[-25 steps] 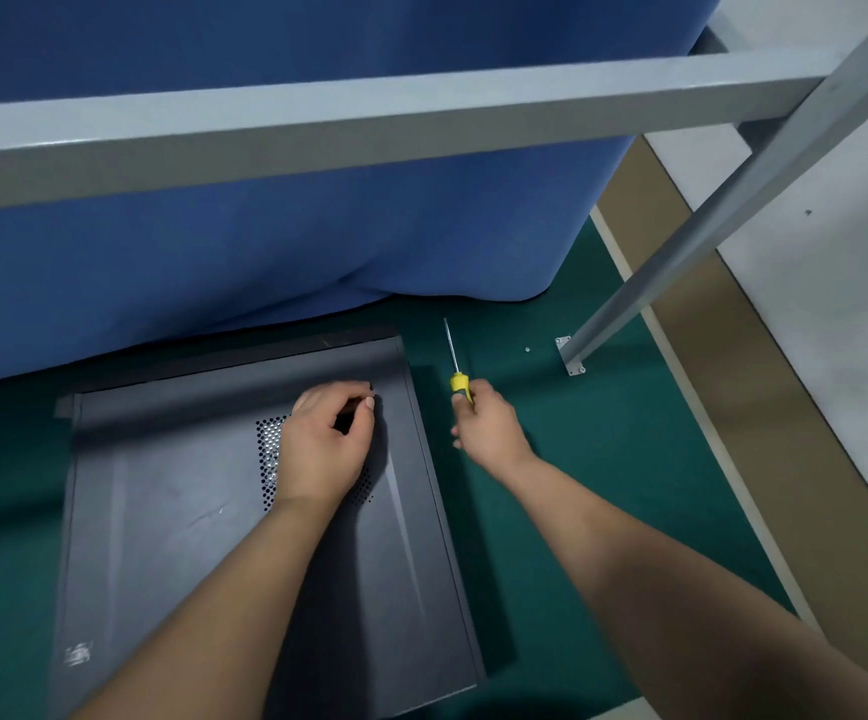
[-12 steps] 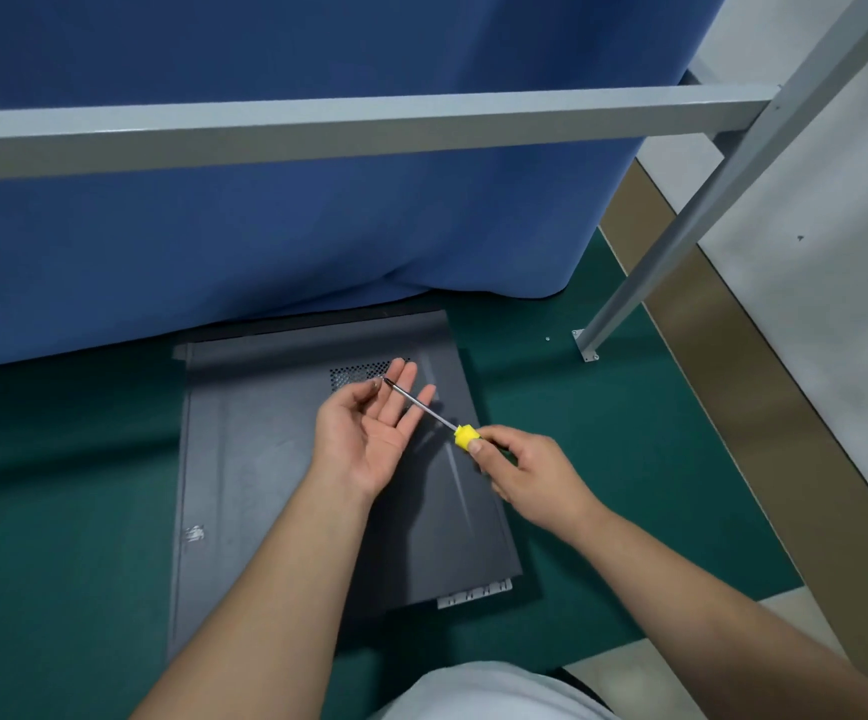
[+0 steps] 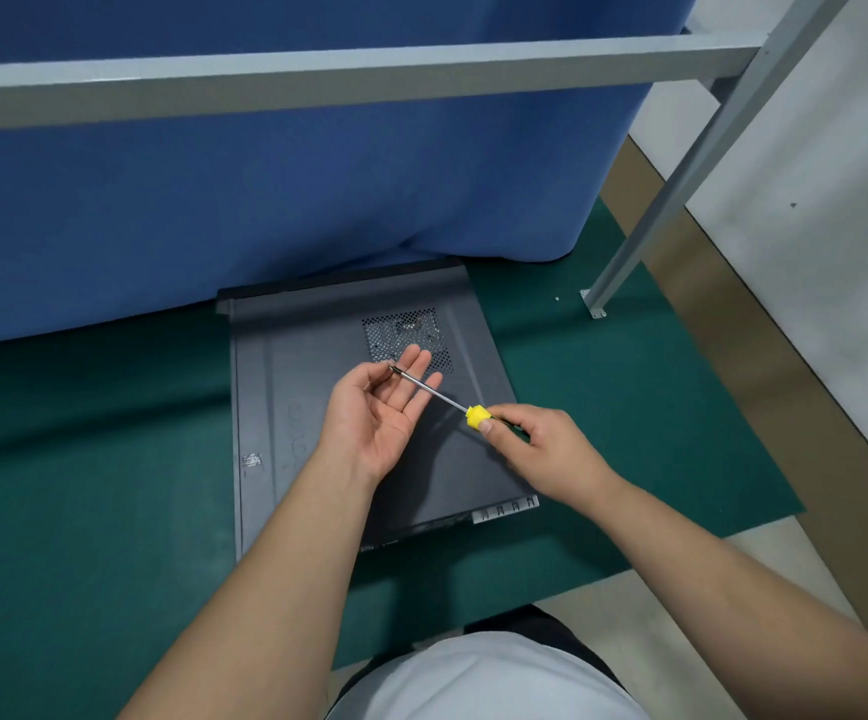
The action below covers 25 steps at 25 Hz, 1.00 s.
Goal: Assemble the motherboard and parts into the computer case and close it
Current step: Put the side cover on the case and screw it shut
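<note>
Since the frame half a second back, little has shifted: both hands keep their places above the case, and the screwdriver tip still sits at the left fingers.

The dark grey metal computer case (image 3: 317, 407) lies flat on the green mat (image 3: 83, 485), side panel uppermost, near the mat's far edge and touching the blue curtain (image 3: 265, 200). Its long axis runs from the far edge toward the near edge, turned slightly; the perforated vent (image 3: 395, 330) sits toward the far right corner of the panel.

The left hand (image 3: 374, 413) is held palm up over the panel, fingers relaxed and loosely spread, thumb and forefinger close about the tool's tip. Whether a screw is pinched there is too small to tell.

The yellow-handled screwdriver (image 3: 439, 396) lies across those fingers, shaft pointing far-left, handle near-right. The right hand (image 3: 541, 449) grips the handle, fingers curled round it.

A small pale speck, possibly a screw (image 3: 557, 298), lies on the mat near the grey frame leg (image 3: 681, 163).

Judgement: the panel is seated, so internal assembly appears complete; fastening the panel seems to remain.
</note>
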Tool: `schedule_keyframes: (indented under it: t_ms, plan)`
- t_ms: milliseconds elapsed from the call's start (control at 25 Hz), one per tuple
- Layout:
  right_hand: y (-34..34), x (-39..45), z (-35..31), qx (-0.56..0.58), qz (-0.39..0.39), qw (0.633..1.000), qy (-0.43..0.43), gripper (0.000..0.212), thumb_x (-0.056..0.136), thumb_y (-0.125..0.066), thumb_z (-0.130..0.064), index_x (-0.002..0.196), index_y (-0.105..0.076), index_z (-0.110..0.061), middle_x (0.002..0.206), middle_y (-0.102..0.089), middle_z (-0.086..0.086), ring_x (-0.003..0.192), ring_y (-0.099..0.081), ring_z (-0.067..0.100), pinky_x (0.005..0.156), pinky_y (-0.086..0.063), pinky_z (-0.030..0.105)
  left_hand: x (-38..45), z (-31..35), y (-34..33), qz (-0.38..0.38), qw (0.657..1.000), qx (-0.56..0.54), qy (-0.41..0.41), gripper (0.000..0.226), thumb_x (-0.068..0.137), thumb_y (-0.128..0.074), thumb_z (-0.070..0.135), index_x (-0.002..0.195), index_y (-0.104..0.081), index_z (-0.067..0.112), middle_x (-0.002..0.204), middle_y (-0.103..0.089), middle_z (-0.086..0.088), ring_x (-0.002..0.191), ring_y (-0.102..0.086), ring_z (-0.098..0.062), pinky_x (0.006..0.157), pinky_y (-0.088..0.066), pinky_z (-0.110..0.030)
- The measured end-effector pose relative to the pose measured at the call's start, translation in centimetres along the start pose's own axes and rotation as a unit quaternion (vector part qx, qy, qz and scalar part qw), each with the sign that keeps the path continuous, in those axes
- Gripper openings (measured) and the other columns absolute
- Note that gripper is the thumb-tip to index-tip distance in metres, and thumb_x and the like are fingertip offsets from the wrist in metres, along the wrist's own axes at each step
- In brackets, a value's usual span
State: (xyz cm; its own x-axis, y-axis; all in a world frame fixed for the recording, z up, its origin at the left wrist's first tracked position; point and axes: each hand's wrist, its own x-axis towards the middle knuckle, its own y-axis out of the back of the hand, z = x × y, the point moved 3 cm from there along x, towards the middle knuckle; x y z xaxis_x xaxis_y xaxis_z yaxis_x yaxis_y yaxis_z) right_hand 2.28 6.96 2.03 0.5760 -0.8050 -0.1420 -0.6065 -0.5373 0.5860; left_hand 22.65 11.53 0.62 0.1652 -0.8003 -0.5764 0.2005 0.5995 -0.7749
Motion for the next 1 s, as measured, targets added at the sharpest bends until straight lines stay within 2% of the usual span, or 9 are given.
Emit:
schedule_keyframes:
  t_ms: [80,200,400,560,600,680,760,840,1000]
  plan:
    - [-0.4,-1.3,0.1,-0.004,0.007,1.000,-0.006,0.022,0.101,-0.059,-0.049,0.114,-0.073,-0.038,0.105,-0.073,-0.019,0.098,-0.066,0.006,0.089,-0.053,0.034,-0.6,-0.4,0.5,-0.001,1.000,0.019,0.009,0.009,0.093,-0.047,-0.003,0.093,-0.053,0.004,0.114,-0.073,-0.027,0.106,-0.072,-0.040,0.083,-0.060,-0.058]
    - [-0.5,-3.2,0.3,-0.017,0.016,1.000,-0.014,0.028,0.101,-0.057,-0.052,0.117,-0.073,-0.036,0.106,-0.073,-0.015,0.099,-0.065,0.006,0.088,-0.053,0.033,-1.5,-1.3,1.1,-0.005,0.999,0.050,0.021,0.009,0.094,-0.048,-0.002,0.091,-0.053,0.005,0.115,-0.072,-0.028,0.107,-0.072,-0.041,0.087,-0.059,-0.057]
    - [0.4,-6.5,0.4,-0.130,0.032,0.991,0.012,0.033,0.103,-0.050,-0.052,0.122,-0.070,-0.033,0.087,-0.055,-0.014,0.081,-0.058,0.010,0.073,-0.054,0.038,-2.4,-3.0,1.7,0.023,0.983,0.174,0.046,0.010,0.097,-0.047,0.001,0.089,-0.052,0.005,0.108,-0.074,-0.027,0.100,-0.074,-0.039,0.073,-0.064,-0.044]
    - [0.1,-9.5,0.5,-0.243,0.046,0.969,-0.004,0.036,0.105,-0.044,-0.050,0.123,-0.065,-0.028,0.096,-0.054,-0.009,0.081,-0.060,0.023,0.070,-0.053,0.042,-3.7,-5.5,2.5,0.045,0.977,0.201,0.052,0.011,0.098,-0.048,0.004,0.089,-0.054,0.005,0.103,-0.076,-0.023,0.096,-0.076,-0.035,0.069,-0.064,-0.042]
    - [-0.1,-10.3,0.7,-0.215,0.047,0.975,-0.018,0.033,0.105,-0.046,-0.048,0.117,-0.067,-0.026,0.095,-0.057,-0.007,0.079,-0.059,0.020,0.069,-0.051,0.039,-4.1,-6.2,2.8,0.054,0.976,0.202,0.056,0.011,0.098,-0.049,0.005,0.090,-0.055,0.005,0.102,-0.077,-0.021,0.094,-0.077,-0.034,0.067,-0.064,-0.041]
    - [-1.0,-12.2,1.7,-0.052,0.031,0.994,-0.091,0.027,0.104,-0.052,-0.045,0.095,-0.068,-0.025,0.080,-0.059,-0.005,0.064,-0.051,0.012,0.059,-0.043,0.031,-5.1,-7.9,3.6,0.070,0.974,0.207,0.063,0.009,0.098,-0.052,0.008,0.093,-0.059,0.005,0.102,-0.077,-0.018,0.093,-0.077,-0.031,0.065,-0.063,-0.040]
    - [-2.0,-14.7,3.0,0.161,0.018,0.966,-0.201,0.027,0.103,-0.057,-0.040,0.085,-0.067,-0.023,0.071,-0.056,-0.002,0.053,-0.043,0.014,0.048,-0.033,0.025,-6.2,-10.0,4.5,0.076,0.971,0.216,0.071,0.010,0.098,-0.056,0.012,0.099,-0.064,0.005,0.105,-0.078,-0.016,0.094,-0.077,-0.028,0.067,-0.064,-0.041]
    - [-2.9,-17.3,4.4,0.277,0.019,0.922,-0.268,0.023,0.103,-0.059,-0.036,0.094,-0.070,-0.018,0.072,-0.053,0.000,0.051,-0.040,0.016,0.043,-0.025,0.022,-7.1,-12.4,5.3,0.075,0.968,0.227,0.082,0.016,0.100,-0.058,0.015,0.106,-0.068,0.006,0.107,-0.078,-0.014,0.096,-0.077,-0.026,0.070,-0.064,-0.041]
    - [-4.1,-21.3,6.8,0.353,0.043,0.887,-0.293,0.012,0.101,-0.062,-0.031,0.103,-0.061,-0.019,0.075,-0.053,0.000,0.051,-0.042,0.014,0.042,-0.023,0.020,-7.8,-16.4,6.6,0.079,0.960,0.248,0.107,0.021,0.103,-0.059,0.021,0.112,-0.070,0.005,0.108,-0.078,-0.012,0.097,-0.077,-0.024,0.070,-0.064,-0.040]
